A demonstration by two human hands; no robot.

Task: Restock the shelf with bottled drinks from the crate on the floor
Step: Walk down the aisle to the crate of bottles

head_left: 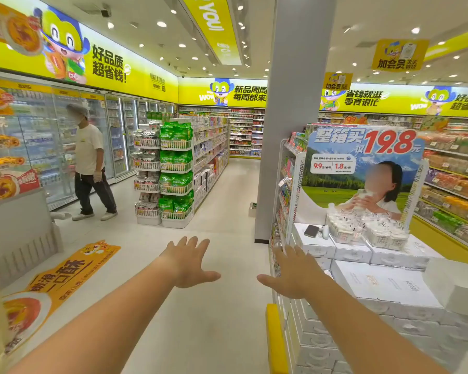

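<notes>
while both arms are cut off, left hand (pixel 190 261) and right hand (pixel 295 273) spread wide, empty.

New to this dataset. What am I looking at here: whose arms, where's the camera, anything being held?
There is no machine here. It is one picture from a wide-angle camera worn on a person's head, looking forward and down, so the two bare arms reaching in from the bottom belong to the wearer. The left hand and right hand are both open with fingers spread, and both are empty.

The setting is a shop aisle with a pale floor. At right is a stack of white cardboard cartons with a dark smartphone and shrink-wrapped packs of small white bottles on top. Ahead stands a grey square pillar. At left, another person in a cream T-shirt walks past glass-door fridges.

No crate of drinks is clearly visible yet.
</notes>
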